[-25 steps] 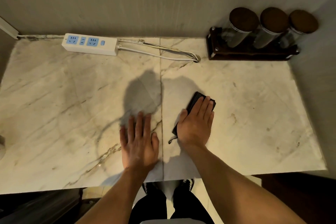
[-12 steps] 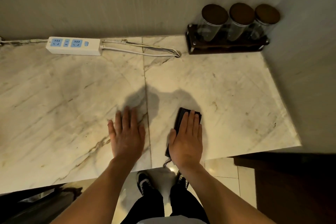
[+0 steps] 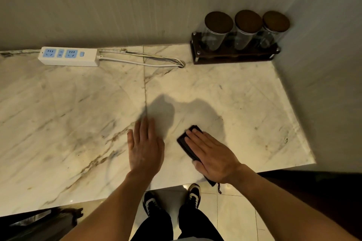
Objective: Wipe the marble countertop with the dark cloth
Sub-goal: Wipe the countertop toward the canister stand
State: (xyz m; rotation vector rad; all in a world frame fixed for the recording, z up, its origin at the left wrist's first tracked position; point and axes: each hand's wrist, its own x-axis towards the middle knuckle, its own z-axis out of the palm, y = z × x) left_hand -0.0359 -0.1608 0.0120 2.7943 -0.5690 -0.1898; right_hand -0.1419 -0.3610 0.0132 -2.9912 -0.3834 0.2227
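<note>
The marble countertop (image 3: 244, 103) is pale with brown veins and a seam down its middle. A folded dark cloth (image 3: 187, 143) lies flat on it near the front edge, right of the seam. My right hand (image 3: 212, 157) presses palm-down on the cloth, covering most of it; its far corner and a tail at the counter's edge show. My left hand (image 3: 145, 146) rests flat on the bare marble just left of the cloth, fingers together, holding nothing.
A white power strip (image 3: 68, 56) with its cable (image 3: 147, 61) lies along the back wall. A dark rack with three lidded glass jars (image 3: 235, 45) stands in the back right corner. A wall bounds the right side. My shoes (image 3: 172, 199) show below the front edge.
My right hand has turned the cloth so it points to the upper left, and slid it a little to the right. My left hand stays flat beside it.
</note>
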